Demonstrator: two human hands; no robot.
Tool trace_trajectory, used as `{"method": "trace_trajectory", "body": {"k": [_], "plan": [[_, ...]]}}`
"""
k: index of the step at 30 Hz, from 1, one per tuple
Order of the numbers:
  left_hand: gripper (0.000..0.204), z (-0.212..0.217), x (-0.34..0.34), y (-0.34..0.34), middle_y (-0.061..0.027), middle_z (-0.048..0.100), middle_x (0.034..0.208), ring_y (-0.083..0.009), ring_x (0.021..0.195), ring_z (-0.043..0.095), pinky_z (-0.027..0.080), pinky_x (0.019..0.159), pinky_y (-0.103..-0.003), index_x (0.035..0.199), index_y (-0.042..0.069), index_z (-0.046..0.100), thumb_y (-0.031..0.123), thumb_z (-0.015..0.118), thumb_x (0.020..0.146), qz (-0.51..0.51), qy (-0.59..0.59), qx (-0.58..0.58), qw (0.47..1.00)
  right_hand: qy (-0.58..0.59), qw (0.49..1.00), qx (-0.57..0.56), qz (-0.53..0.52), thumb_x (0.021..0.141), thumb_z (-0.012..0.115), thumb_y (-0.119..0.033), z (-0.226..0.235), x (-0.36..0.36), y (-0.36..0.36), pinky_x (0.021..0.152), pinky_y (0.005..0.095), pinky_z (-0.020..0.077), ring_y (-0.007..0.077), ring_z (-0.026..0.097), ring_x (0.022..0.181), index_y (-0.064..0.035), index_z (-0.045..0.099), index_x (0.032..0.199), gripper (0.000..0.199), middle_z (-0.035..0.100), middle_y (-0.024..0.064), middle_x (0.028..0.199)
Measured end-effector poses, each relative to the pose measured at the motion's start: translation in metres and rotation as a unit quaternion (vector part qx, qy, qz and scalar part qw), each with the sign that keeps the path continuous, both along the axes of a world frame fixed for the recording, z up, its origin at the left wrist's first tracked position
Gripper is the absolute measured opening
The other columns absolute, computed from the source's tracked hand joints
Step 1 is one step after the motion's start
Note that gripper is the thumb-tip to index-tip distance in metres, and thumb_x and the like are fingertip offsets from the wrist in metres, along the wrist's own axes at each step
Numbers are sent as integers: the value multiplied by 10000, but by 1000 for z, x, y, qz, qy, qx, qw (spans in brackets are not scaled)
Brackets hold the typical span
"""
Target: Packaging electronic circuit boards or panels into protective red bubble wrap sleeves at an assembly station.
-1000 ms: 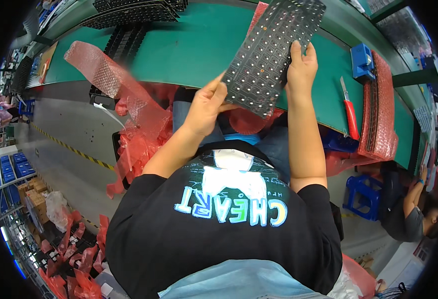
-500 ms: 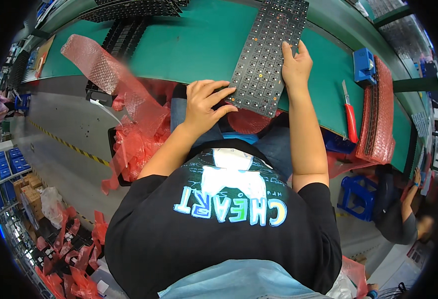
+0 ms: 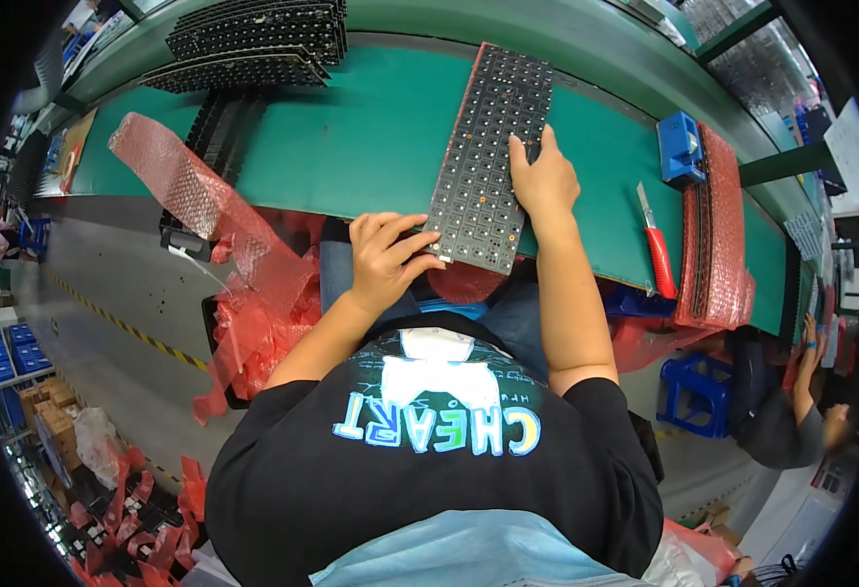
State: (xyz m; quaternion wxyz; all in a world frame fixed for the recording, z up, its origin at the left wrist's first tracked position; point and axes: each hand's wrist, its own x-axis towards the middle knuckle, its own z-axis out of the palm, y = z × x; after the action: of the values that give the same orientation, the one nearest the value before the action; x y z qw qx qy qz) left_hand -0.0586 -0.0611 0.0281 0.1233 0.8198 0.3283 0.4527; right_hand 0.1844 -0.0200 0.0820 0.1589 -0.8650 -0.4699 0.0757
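A long black keyboard circuit board (image 3: 483,147), dotted with rows of small switch fittings, slants across the near edge of the green workbench. Its near end juts past that edge toward my lap. My left hand (image 3: 385,259) is closed on the near left corner, thumb and fingers pinching it. Along the right edge my right hand (image 3: 547,186) grips the board, thumb on the top face and the other fingers mostly hidden beyond the edge.
Several similar boards (image 3: 253,44) stand in a black rack (image 3: 224,132) at the back left. Red bubble wrap (image 3: 180,161) drapes over the bench's left edge. To the right lie a red-handled knife (image 3: 657,249), a blue tool (image 3: 681,147) and a bubble-wrapped stack (image 3: 718,235). Another person (image 3: 776,421) works beyond a blue stool (image 3: 698,394).
The whole view has shifted, so the bench sits lower in it and the board's far end shows. The board and both hands have come slightly nearer to me; both grips hold.
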Motion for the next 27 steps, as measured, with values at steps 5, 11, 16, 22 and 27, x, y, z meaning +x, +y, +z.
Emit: {"method": "trace_trajectory", "body": {"k": [5, 11, 16, 22, 27], "plan": [[363, -2, 1, 1, 20, 687, 1128, -185, 963, 552, 345, 957, -376, 960, 164, 758, 316, 827, 637, 1, -6, -2, 1000, -28, 998, -62, -4, 951, 434, -560, 7, -4, 3, 789, 439, 528, 375, 684, 942, -21, 469, 1406, 706, 709, 197, 1038], [367, -1, 3, 2, 18, 690, 1120, -188, 970, 552, 351, 951, -374, 951, 162, 758, 302, 837, 621, 10, 2, -6, 1000, -55, 995, -86, 17, 959, 416, -575, 7, 1, 4, 734, 434, 536, 365, 697, 876, -14, 487, 1381, 706, 718, 189, 966], [337, -4, 4, 1, 45, 682, 1119, -162, 955, 539, 330, 958, -364, 934, 189, 753, 321, 838, 636, 18, -2, -5, 1000, -37, 995, -87, 27, 960, 415, -573, 10, 3, 6, 738, 431, 535, 365, 696, 880, -7, 475, 1382, 708, 717, 193, 966], [334, -4, 5, 0, 49, 681, 1121, -163, 965, 532, 327, 960, -363, 936, 195, 753, 322, 836, 639, 16, 1, -17, 1000, -31, 996, -78, 15, 947, 432, -595, 8, 6, 7, 757, 426, 538, 355, 695, 909, -17, 552, 1321, 698, 721, 182, 989], [327, -4, 2, 0, 50, 679, 1121, -166, 966, 531, 324, 963, -364, 936, 194, 752, 330, 830, 649, 30, 2, -24, 999, -74, 991, -83, 68, 902, 515, -612, 37, 41, 35, 799, 422, 540, 336, 688, 960, -26, 674, 1165, 661, 722, 160, 1039]]}}
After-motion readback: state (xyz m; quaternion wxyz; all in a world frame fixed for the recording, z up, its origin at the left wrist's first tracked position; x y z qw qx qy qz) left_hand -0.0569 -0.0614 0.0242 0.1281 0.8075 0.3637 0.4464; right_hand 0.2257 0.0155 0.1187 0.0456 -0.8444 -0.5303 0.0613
